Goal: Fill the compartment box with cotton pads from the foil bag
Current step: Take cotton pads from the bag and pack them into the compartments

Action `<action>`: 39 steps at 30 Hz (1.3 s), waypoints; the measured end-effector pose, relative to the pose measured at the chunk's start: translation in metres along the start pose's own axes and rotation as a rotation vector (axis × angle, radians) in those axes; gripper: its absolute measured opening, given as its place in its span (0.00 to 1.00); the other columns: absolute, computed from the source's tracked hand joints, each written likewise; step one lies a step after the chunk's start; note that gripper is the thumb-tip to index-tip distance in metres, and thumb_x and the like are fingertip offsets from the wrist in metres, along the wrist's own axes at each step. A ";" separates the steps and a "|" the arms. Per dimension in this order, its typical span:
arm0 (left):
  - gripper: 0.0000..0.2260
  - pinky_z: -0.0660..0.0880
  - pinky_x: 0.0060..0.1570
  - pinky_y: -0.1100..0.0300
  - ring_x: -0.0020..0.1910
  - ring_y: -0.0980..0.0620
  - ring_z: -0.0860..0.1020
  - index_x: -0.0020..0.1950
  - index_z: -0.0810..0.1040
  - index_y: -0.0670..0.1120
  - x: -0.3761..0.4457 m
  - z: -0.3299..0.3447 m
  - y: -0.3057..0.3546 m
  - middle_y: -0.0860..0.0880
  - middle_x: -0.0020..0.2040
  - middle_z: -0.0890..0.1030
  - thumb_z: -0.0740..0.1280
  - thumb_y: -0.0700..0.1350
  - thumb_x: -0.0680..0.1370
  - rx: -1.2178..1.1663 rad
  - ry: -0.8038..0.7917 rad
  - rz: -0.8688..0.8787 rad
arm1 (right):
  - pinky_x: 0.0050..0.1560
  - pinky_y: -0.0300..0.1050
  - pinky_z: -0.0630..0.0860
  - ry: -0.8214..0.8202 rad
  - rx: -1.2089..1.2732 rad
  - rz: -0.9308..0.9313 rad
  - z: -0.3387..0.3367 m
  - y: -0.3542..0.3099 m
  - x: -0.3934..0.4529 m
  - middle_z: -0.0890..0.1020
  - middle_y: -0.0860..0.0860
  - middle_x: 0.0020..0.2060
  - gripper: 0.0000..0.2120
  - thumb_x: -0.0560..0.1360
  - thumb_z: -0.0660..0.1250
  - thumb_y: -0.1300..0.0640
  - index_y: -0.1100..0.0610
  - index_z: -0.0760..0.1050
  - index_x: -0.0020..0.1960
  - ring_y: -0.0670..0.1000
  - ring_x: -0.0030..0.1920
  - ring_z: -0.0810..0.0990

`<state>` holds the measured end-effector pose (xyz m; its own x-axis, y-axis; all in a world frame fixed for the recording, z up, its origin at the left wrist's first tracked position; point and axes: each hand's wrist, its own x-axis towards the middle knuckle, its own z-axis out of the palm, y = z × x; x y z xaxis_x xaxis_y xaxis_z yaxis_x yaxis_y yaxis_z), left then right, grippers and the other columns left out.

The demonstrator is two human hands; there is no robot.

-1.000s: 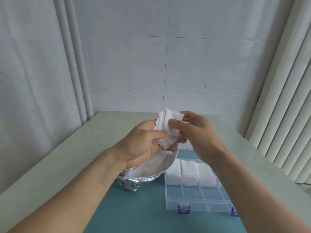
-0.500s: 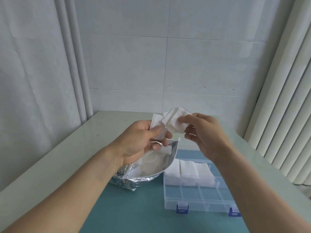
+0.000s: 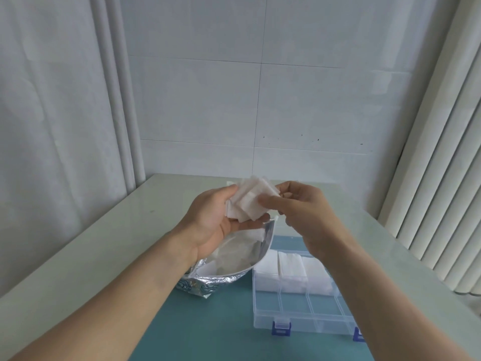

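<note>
1. I see my left hand (image 3: pixel 213 217) raised above the table (image 3: pixel 91 243), palm up, with its fingers curled under a loose, fanned stack of white cotton pads (image 3: pixel 250 201).
2. My right hand (image 3: pixel 299 207) meets the same stack from the right; its thumb and fingertips pinch the stack's right edge, and the other fingers are bent behind it.
3. The stack sits between both hands, well above the foil bag (image 3: pixel 229 264) and not touching it.
4. The foil bag lies on the teal mat (image 3: pixel 221 329), just below my left hand, with its mouth open toward the far right. More white pads show inside it.
5. The clear compartment box (image 3: pixel 299 308) sits on the mat just right of the bag, lid open, with blue latches on its near edge.
6. Its far row of compartments visibly holds white pads; the near row shows only clear plastic.
7. My right forearm crosses over the box's right part, so I cannot tell what those compartments hold.
</note>
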<state>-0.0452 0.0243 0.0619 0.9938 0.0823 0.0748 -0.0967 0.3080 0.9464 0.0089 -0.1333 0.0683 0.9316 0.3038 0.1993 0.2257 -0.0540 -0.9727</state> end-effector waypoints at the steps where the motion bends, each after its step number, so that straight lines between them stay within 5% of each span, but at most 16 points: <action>1: 0.15 0.82 0.39 0.53 0.44 0.36 0.84 0.57 0.79 0.33 0.001 -0.001 0.001 0.34 0.48 0.84 0.58 0.43 0.84 0.008 0.030 0.014 | 0.37 0.38 0.66 0.003 0.031 -0.012 -0.001 0.000 0.000 0.75 0.52 0.33 0.07 0.71 0.75 0.61 0.57 0.77 0.41 0.48 0.35 0.71; 8: 0.13 0.83 0.40 0.52 0.39 0.41 0.85 0.55 0.81 0.36 0.000 -0.003 0.006 0.37 0.45 0.84 0.60 0.42 0.84 0.126 0.057 0.059 | 0.41 0.48 0.70 -0.278 0.154 -0.070 -0.028 -0.021 0.000 0.80 0.57 0.38 0.06 0.66 0.74 0.63 0.57 0.77 0.38 0.57 0.41 0.75; 15: 0.14 0.83 0.43 0.53 0.47 0.40 0.85 0.56 0.80 0.36 -0.006 0.006 0.002 0.36 0.49 0.85 0.57 0.42 0.85 0.223 -0.017 0.125 | 0.38 0.46 0.70 -0.154 -0.002 -0.016 -0.020 -0.007 0.003 0.80 0.61 0.40 0.07 0.72 0.74 0.65 0.64 0.81 0.49 0.56 0.40 0.74; 20: 0.15 0.82 0.44 0.52 0.47 0.39 0.85 0.54 0.80 0.36 -0.006 0.002 0.004 0.37 0.48 0.85 0.57 0.43 0.85 0.209 -0.006 0.113 | 0.41 0.50 0.69 -0.107 -0.006 -0.029 -0.020 -0.007 0.003 0.78 0.58 0.37 0.05 0.71 0.75 0.64 0.63 0.80 0.45 0.55 0.39 0.73; 25: 0.15 0.83 0.46 0.49 0.44 0.38 0.85 0.56 0.79 0.34 -0.005 0.002 0.004 0.34 0.49 0.84 0.56 0.42 0.86 0.306 0.018 0.139 | 0.38 0.44 0.72 -0.219 0.072 -0.030 -0.033 -0.018 0.001 0.81 0.57 0.37 0.06 0.72 0.72 0.69 0.60 0.78 0.41 0.54 0.38 0.76; 29: 0.18 0.83 0.45 0.46 0.44 0.38 0.85 0.55 0.78 0.31 -0.005 0.002 0.001 0.34 0.48 0.83 0.57 0.45 0.86 0.470 -0.057 0.181 | 0.38 0.46 0.72 -0.308 -0.113 -0.037 -0.043 -0.023 -0.001 0.81 0.61 0.38 0.10 0.66 0.79 0.65 0.61 0.81 0.45 0.55 0.36 0.74; 34: 0.16 0.69 0.29 0.57 0.35 0.41 0.81 0.54 0.80 0.39 -0.011 0.009 -0.002 0.33 0.41 0.82 0.58 0.49 0.84 0.428 -0.181 0.170 | 0.38 0.43 0.72 -0.202 -0.231 -0.078 -0.035 -0.021 -0.004 0.84 0.53 0.32 0.12 0.67 0.80 0.61 0.58 0.81 0.47 0.49 0.30 0.74; 39: 0.17 0.70 0.36 0.56 0.41 0.41 0.80 0.55 0.83 0.39 -0.009 0.007 -0.001 0.35 0.49 0.81 0.62 0.51 0.81 0.227 -0.239 0.058 | 0.33 0.38 0.77 0.048 -0.292 -0.245 -0.013 -0.010 -0.006 0.85 0.50 0.33 0.13 0.66 0.82 0.54 0.53 0.80 0.45 0.47 0.30 0.81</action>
<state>-0.0532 0.0167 0.0625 0.9745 -0.1391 0.1763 -0.1651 0.0882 0.9823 0.0047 -0.1468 0.0787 0.8506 0.2969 0.4339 0.5087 -0.2562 -0.8219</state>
